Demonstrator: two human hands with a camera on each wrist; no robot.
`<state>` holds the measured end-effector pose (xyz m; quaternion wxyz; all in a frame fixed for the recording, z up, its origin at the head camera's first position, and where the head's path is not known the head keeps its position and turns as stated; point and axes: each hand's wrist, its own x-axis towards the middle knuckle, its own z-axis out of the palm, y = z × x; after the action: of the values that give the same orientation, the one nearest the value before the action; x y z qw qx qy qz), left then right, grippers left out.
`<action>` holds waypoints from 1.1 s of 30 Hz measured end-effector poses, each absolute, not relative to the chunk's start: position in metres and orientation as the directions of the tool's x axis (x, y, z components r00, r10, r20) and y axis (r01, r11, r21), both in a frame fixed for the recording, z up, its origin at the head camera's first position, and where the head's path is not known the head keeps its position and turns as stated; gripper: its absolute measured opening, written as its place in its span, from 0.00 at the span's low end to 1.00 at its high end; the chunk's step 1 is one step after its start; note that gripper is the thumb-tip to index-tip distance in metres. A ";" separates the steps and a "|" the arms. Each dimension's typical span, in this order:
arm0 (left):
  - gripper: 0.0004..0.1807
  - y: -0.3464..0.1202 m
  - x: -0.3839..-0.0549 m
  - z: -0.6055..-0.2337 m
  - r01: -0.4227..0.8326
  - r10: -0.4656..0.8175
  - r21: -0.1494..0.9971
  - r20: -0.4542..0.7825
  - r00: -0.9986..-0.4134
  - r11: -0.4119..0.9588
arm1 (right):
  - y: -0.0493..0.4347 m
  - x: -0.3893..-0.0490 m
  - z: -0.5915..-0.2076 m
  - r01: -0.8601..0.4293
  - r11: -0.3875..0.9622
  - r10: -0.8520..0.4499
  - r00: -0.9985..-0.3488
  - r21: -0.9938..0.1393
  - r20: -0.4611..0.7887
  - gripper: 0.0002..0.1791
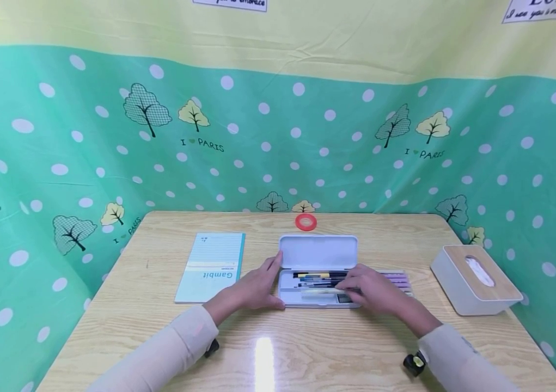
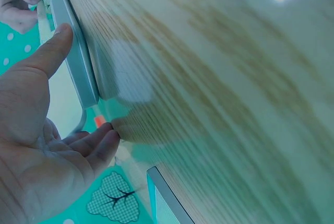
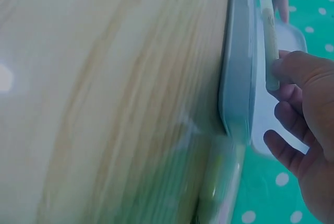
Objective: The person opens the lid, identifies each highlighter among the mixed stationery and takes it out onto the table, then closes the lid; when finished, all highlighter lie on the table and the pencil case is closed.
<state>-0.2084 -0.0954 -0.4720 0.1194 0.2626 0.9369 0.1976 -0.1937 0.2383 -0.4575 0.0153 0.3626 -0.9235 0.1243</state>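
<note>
An open white pencil case [image 1: 318, 306] lies on the table with its lid raised at the back. Inside are several dark and yellow pens [image 1: 314, 276] and a small black item [image 1: 343, 298] at the front right. My left hand [image 1: 257, 286] rests against the case's left end, thumb near the front corner and fingers toward the lid. My right hand [image 1: 374, 289] pinches a pale yellow pen [image 3: 269, 36] near one end, between thumb and forefinger. That pen lies lengthwise over the front compartment; the head view cannot tell if it touches the bottom.
Several lilac and pale pens [image 1: 397, 279] lie right of the case, partly behind my right hand. A notebook [image 1: 214, 267] is at the left, a red tape roll [image 1: 305, 221] behind the case. A tissue box [image 1: 476, 280] stands at the table's right edge.
</note>
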 end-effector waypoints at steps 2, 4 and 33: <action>0.73 -0.095 -0.208 -0.472 0.441 0.538 0.437 -0.122 -0.834 0.784 | 0.244 -0.195 -0.458 -0.682 0.702 -0.670 -0.730 -0.204 0.135 0.13; 0.73 -0.096 -0.208 -0.472 0.439 0.537 0.441 -0.123 -0.835 0.783 | 0.250 -0.196 -0.457 -0.688 0.700 -0.672 -0.726 -0.192 0.151 0.13; 0.73 -0.095 -0.208 -0.472 0.442 0.536 0.430 -0.122 -0.836 0.787 | 0.347 -0.207 -0.460 -0.482 0.856 -0.457 -0.874 -0.185 0.164 0.12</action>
<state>-0.2082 -0.0952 -0.4716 0.1193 0.2606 0.9378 0.1962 -0.2071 0.3468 -0.4599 0.0572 0.2440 -0.9617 0.1109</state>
